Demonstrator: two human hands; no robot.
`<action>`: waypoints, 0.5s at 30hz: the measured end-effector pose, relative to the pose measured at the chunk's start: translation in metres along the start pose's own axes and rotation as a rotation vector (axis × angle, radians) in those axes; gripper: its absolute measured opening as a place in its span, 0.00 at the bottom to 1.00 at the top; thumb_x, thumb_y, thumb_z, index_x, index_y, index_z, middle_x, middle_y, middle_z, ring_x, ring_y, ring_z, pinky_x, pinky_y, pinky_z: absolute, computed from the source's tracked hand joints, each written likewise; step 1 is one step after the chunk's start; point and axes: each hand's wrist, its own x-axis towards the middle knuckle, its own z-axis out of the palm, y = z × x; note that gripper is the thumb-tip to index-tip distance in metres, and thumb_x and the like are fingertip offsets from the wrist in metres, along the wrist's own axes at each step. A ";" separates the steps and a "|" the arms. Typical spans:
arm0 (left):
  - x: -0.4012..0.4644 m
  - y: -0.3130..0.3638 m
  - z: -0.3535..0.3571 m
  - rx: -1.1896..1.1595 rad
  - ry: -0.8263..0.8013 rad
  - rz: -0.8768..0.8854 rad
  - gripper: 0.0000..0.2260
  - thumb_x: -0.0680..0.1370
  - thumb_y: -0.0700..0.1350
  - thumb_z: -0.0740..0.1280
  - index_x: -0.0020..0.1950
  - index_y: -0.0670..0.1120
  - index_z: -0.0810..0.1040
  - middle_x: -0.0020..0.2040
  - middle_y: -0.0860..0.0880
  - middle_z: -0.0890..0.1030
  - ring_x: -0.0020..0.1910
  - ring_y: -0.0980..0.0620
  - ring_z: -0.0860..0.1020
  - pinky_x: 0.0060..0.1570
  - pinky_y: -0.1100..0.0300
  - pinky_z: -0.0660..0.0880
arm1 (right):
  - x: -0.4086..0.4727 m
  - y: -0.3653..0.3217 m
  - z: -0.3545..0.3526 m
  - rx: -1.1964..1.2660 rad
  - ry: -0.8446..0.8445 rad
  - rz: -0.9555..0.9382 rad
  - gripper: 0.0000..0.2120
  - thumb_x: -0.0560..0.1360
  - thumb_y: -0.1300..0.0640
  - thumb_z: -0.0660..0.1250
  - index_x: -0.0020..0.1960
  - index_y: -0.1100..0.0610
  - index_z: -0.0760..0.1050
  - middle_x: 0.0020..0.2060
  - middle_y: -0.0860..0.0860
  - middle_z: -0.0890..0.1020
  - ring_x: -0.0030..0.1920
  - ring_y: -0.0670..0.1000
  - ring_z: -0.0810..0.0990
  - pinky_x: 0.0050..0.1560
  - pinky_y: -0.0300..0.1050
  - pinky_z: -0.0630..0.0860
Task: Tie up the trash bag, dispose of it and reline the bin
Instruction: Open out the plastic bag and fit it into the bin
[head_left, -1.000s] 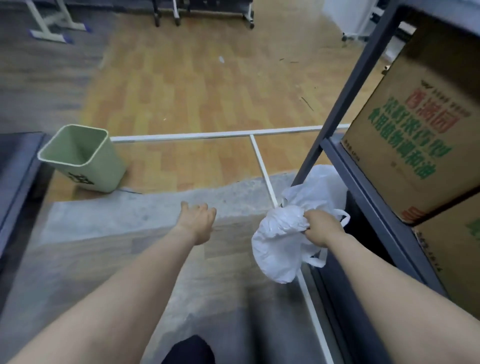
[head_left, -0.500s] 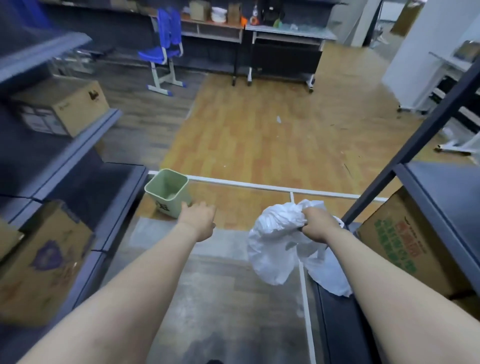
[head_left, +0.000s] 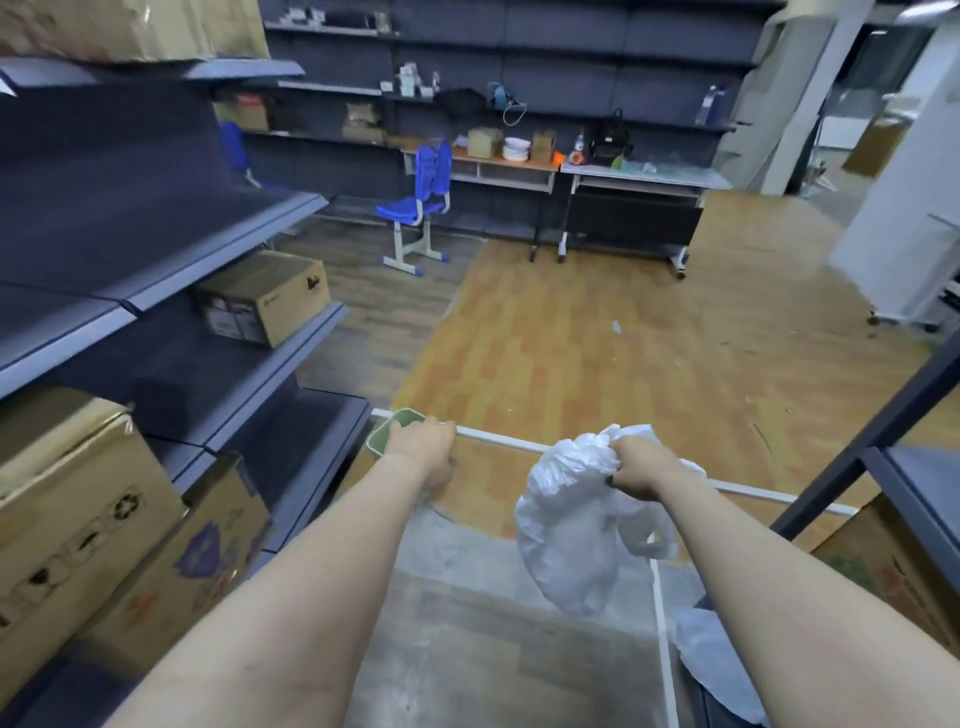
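My right hand (head_left: 641, 470) grips a crumpled white plastic bag (head_left: 571, 530) by its bunched top, and the bag hangs in the air below my fist. A small pale green bin (head_left: 382, 436) stands on the floor by the foot of the left shelving, mostly hidden behind my left hand (head_left: 423, 454). My left hand is stretched forward with loosely curled fingers and holds nothing. More white plastic (head_left: 717, 670) lies on the low shelf at the bottom right.
Dark shelving with cardboard boxes (head_left: 262, 296) lines the left side; another rack (head_left: 883, 462) with boxes stands on the right. White tape lines (head_left: 660, 613) cross the floor. A blue chair (head_left: 415, 208) and desks (head_left: 634, 179) stand at the far end of the wooden floor.
The camera has tilted up, so the room's far end now shows. My right hand has lifted the white bag away from the right shelf. The green bin now sits behind my left hand.
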 end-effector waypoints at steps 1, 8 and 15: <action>0.004 -0.010 -0.002 -0.013 0.006 -0.006 0.15 0.80 0.48 0.59 0.64 0.43 0.67 0.64 0.43 0.72 0.63 0.42 0.71 0.64 0.46 0.62 | 0.005 -0.010 -0.004 -0.014 0.005 -0.006 0.14 0.74 0.62 0.59 0.58 0.61 0.73 0.48 0.56 0.80 0.46 0.54 0.76 0.42 0.41 0.67; 0.038 -0.076 -0.001 -0.044 -0.009 -0.035 0.18 0.79 0.48 0.59 0.68 0.44 0.67 0.66 0.44 0.71 0.64 0.42 0.72 0.65 0.44 0.62 | 0.055 -0.070 -0.008 -0.037 0.020 -0.059 0.12 0.74 0.60 0.60 0.55 0.61 0.74 0.44 0.54 0.78 0.46 0.54 0.76 0.42 0.42 0.68; 0.063 -0.117 0.011 0.017 -0.085 -0.070 0.18 0.78 0.42 0.57 0.67 0.44 0.66 0.63 0.43 0.71 0.62 0.43 0.72 0.66 0.43 0.61 | 0.095 -0.114 0.005 -0.089 -0.010 -0.134 0.02 0.76 0.58 0.59 0.46 0.57 0.68 0.31 0.48 0.67 0.44 0.54 0.70 0.42 0.42 0.65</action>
